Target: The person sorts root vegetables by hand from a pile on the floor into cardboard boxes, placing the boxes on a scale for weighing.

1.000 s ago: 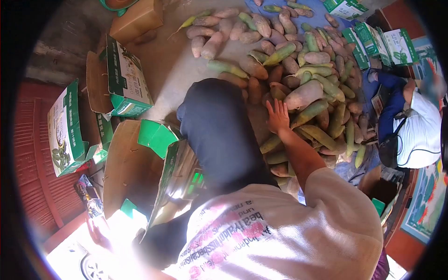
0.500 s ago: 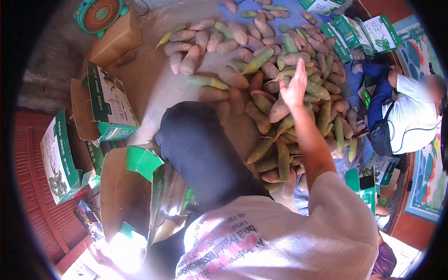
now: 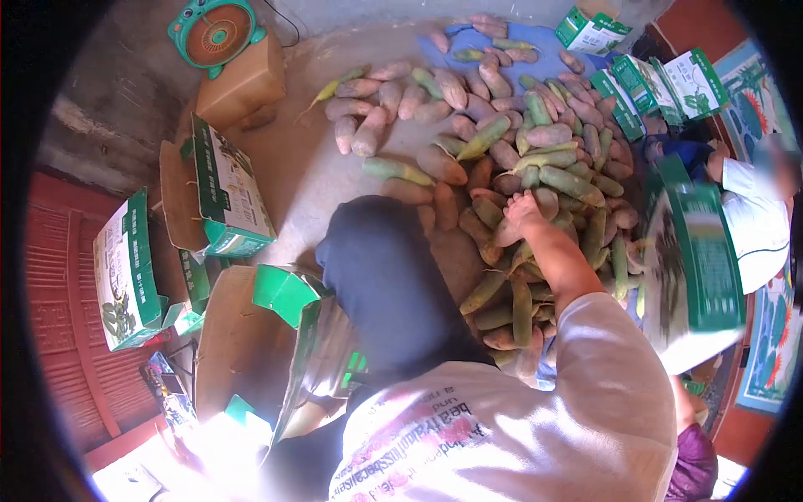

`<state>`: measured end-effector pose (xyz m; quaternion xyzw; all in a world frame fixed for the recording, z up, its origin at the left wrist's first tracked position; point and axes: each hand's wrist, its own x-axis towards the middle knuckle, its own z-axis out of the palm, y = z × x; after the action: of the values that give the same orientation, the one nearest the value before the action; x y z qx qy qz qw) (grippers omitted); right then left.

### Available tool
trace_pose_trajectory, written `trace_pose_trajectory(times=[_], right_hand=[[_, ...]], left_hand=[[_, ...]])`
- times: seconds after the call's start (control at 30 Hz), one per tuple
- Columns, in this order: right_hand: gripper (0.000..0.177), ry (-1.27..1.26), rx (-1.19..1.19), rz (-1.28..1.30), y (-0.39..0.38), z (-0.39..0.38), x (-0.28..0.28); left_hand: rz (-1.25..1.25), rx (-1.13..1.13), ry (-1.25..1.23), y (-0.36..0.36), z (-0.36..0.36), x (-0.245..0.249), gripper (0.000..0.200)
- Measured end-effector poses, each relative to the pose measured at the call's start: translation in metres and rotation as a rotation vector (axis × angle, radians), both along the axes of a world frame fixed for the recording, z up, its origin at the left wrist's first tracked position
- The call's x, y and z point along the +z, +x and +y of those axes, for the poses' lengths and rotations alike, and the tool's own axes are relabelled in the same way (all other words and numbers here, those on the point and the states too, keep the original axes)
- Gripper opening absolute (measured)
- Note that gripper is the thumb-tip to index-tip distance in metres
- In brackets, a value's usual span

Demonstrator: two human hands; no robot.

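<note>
My right hand [image 3: 523, 214] reaches into the heap, palm down, fingers curled over a pale pinkish radish [image 3: 507, 233]. The radish's lower end shows beside my hand; the rest is covered. Around it lie many soil-dusted radishes, among them a long green radish [image 3: 571, 186] to the right and a brownish radish [image 3: 478, 234] to the left. My left hand does not show; strong glare washes out the lower left.
An open carton [image 3: 219, 335] stands beside my knee [image 3: 376, 268], with more green-and-white cartons [image 3: 238, 188] behind it. A blurred carton [image 3: 698, 259] is at the right, before a seated person [image 3: 753, 217]. A green fan [image 3: 219, 35] rests on a brown box [image 3: 242, 79].
My right hand was raised flat with fingers extended above the heap; now it is lower, curled on a radish. A carton has come into view on the right, partly covering the seated person.
</note>
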<state>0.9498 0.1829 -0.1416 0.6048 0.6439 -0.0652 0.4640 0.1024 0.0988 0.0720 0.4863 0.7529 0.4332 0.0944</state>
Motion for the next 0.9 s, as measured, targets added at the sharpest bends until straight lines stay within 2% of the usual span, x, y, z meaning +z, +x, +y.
trace_pose_trajectory(times=[0.07, 0.17, 0.27, 0.3, 0.37, 0.47, 0.5, 0.6, 0.7, 0.8, 0.87, 0.9], right_hand=[[0.057, 0.013, -0.065, 0.013, -0.026, -0.001, 0.036], [0.081, 0.06, -0.268, 0.148, -0.05, 0.004, 0.044], [0.087, 0.12, -0.477, 0.305, -0.072, 0.016, 0.047], [0.095, 0.154, -0.523, 0.38, -0.077, 0.019, 0.051], [0.092, 0.223, -0.531, 0.445, -0.091, 0.025, 0.055], [0.091, 0.309, -0.511, 0.53, -0.108, 0.036, 0.06], [0.092, 0.324, -0.491, 0.543, -0.111, 0.039, 0.061], [0.092, 0.372, -0.504, 0.619, -0.118, 0.044, 0.078], [0.093, 0.436, -0.509, 0.695, -0.124, 0.055, 0.123], [0.09, 0.578, -0.444, 0.854, -0.108, 0.082, 0.143], [0.089, 0.616, -0.46, 0.909, -0.144, 0.09, 0.228], [0.089, 0.707, -0.324, 0.959, -0.136, 0.106, 0.23]], left_hand=[[-0.006, 0.0, 0.013, -0.004, 0.003, 0.002, 0.043], [0.007, -0.021, 0.023, -0.015, 0.008, 0.014, 0.042], [0.027, -0.176, -0.011, -0.014, 0.021, 0.027, 0.042], [0.022, -0.254, -0.031, -0.01, 0.025, 0.031, 0.042], [0.041, -0.359, -0.108, 0.014, 0.036, 0.044, 0.039], [0.223, -0.433, -0.382, 0.033, 0.047, 0.052, 0.045], [0.446, -0.486, -0.442, 0.038, 0.051, 0.052, 0.05], [0.447, -0.606, -0.459, 0.078, 0.057, 0.063, 0.057], [0.394, -0.648, -0.459, 0.09, 0.066, 0.061, 0.059], [0.376, -0.691, -0.395, 0.091, 0.073, 0.055, 0.059], [0.352, -0.669, -0.417, 0.098, 0.078, 0.057, 0.06], [0.343, -0.674, -0.43, 0.1, 0.078, 0.057, 0.061]])
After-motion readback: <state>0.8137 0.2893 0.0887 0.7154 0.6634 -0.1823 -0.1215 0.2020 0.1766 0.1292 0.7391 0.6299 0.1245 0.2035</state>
